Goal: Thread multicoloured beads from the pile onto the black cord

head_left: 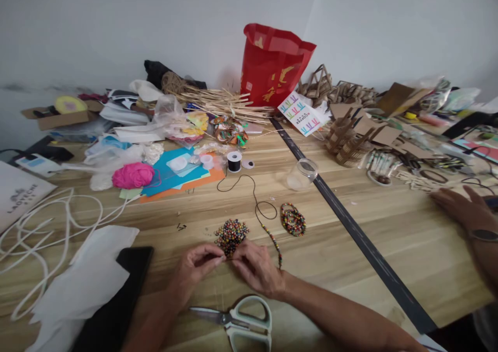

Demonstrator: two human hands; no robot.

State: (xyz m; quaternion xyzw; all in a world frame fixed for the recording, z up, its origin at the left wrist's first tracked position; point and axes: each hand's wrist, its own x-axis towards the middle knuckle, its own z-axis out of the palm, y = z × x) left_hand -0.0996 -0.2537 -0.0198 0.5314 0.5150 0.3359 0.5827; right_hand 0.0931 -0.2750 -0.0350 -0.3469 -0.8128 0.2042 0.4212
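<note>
Spill and slip hazards.
Right hand (259, 269) and left hand (197, 265), fingertips nearly meeting, grip cannot be told; loose bead pile (232, 232) at fingertips, may scatter if knocked; beaded cord (274, 239) beside it, may shed if its end slips.

What lies between the fingertips of the left hand (200, 261) and right hand (257, 269) is too small to tell. The right hand hides the near edge of the bead pile (231, 231); the near end of the bead string (274, 238) is lost at the right wrist. The near edge cuts off the scissors' (229, 319) lower handle and the black panel (119, 289), itself partly covered by white paper (91, 269). The left edge crops the white bag (19, 196). A co-worker's hand (462, 206), far right, is blurred, its arm cut off.
</note>
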